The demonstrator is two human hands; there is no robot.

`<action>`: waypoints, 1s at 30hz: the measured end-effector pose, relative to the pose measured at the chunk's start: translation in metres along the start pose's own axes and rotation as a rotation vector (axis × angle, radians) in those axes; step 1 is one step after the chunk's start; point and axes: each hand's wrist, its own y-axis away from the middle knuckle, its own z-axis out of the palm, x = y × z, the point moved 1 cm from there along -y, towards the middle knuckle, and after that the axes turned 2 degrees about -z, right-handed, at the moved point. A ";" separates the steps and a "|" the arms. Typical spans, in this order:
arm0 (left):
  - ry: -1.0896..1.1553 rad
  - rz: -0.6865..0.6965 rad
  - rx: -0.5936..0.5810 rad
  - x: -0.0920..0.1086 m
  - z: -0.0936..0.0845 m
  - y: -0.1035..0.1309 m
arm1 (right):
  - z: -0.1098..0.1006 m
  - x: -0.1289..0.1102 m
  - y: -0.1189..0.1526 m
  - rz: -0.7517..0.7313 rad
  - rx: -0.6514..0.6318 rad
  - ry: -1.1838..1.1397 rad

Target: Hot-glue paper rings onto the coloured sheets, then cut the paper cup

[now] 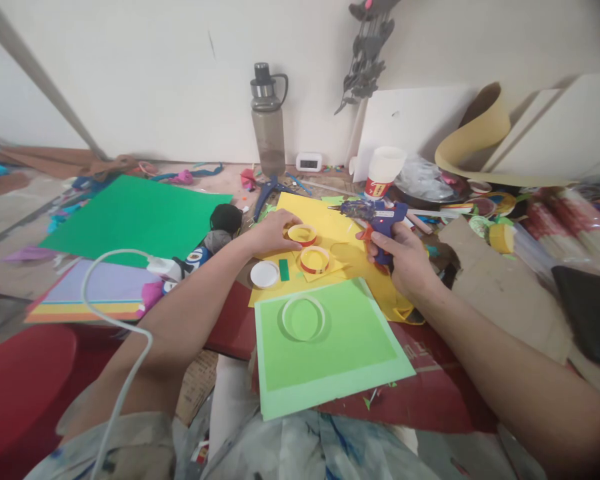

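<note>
My left hand (pixel 276 233) has its fingers closed on the side of a small paper ring (pixel 309 244), red outside with a pale rim, above yellow paper (pixel 325 217). Just in front of it sits a second red-and-white ring (pixel 314 271). A white disc (pixel 265 274) and a small dark green strip (pixel 284 270) lie nearby. Wrapped round the handle of a blue glue gun (pixel 387 219) is my right hand (pixel 397 252); the nozzle points left, and a glue stick sticks out behind. A larger white ring (pixel 283 319) rests on light green sheets (pixel 350 333) nearest me.
Against the wall stand a grey water bottle (pixel 269 130) and a small white clock (pixel 309 162). A paper cup (pixel 384 170) is behind the glue gun. A green sheet (pixel 130 217) and a white cable (pixel 87 277) lie left; cardboard (pixel 505 293) and a black tablet-like object (pixel 587 313) lie right.
</note>
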 end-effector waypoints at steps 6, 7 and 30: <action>0.034 -0.012 -0.017 0.000 -0.002 0.000 | -0.001 0.002 0.000 0.005 0.014 0.019; 0.041 -0.019 -0.018 0.000 -0.002 0.000 | -0.001 0.002 0.000 -0.004 0.011 0.016; 0.034 -0.043 0.080 0.010 0.005 -0.001 | -0.002 0.001 -0.002 -0.031 0.004 0.037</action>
